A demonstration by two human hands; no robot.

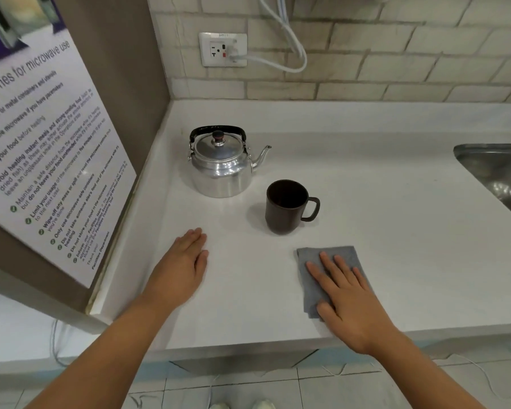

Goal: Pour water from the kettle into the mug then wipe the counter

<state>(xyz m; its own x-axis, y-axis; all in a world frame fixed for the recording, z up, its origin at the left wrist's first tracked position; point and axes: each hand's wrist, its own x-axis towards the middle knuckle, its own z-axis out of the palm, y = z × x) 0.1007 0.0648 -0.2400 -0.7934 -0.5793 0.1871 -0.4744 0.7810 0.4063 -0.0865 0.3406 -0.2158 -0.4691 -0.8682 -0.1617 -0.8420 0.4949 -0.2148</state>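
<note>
A shiny metal kettle with a black handle stands upright on the white counter, its spout pointing right. A dark brown mug stands just right and nearer of it, handle to the right; I cannot see whether it holds water. A folded grey cloth lies flat near the counter's front edge. My right hand rests flat on the cloth, fingers spread, pressing it down. My left hand lies flat and empty on the counter, nearer than the kettle.
A brown side panel with a microwave guidelines poster bounds the counter on the left. A steel sink is set in at the right. On the brick wall behind, a socket holds a white cable.
</note>
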